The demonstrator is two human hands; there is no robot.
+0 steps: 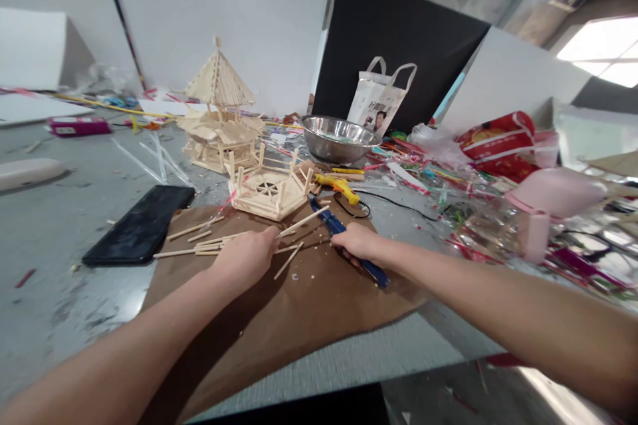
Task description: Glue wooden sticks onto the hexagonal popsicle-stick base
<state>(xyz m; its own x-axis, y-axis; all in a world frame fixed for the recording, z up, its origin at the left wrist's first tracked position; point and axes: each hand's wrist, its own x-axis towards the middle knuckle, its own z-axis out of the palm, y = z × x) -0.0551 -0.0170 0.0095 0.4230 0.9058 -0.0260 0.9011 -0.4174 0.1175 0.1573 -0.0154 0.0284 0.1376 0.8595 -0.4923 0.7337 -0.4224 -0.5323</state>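
Note:
My left hand (248, 256) is closed, pinching a thin wooden stick (304, 220) that points up and right toward the blades. My right hand (357, 243) grips the blue-handled cutters (343, 239), whose jaws meet the stick's far end. Both hands rest over a brown paper sheet (279, 319) scattered with loose sticks (197, 239) and small offcuts. Just beyond the hands sits a hexagonal stick-built railing base (270, 191). Behind it stands a wooden stick pavilion (219, 116) with a pointed roof.
A black phone (141, 224) lies left of the paper. A yellow glue gun (339, 187) and its black cord lie behind the cutters. A steel bowl (339, 138), a white bag (381, 98), red packets (498, 143) and colourful clutter fill the back right.

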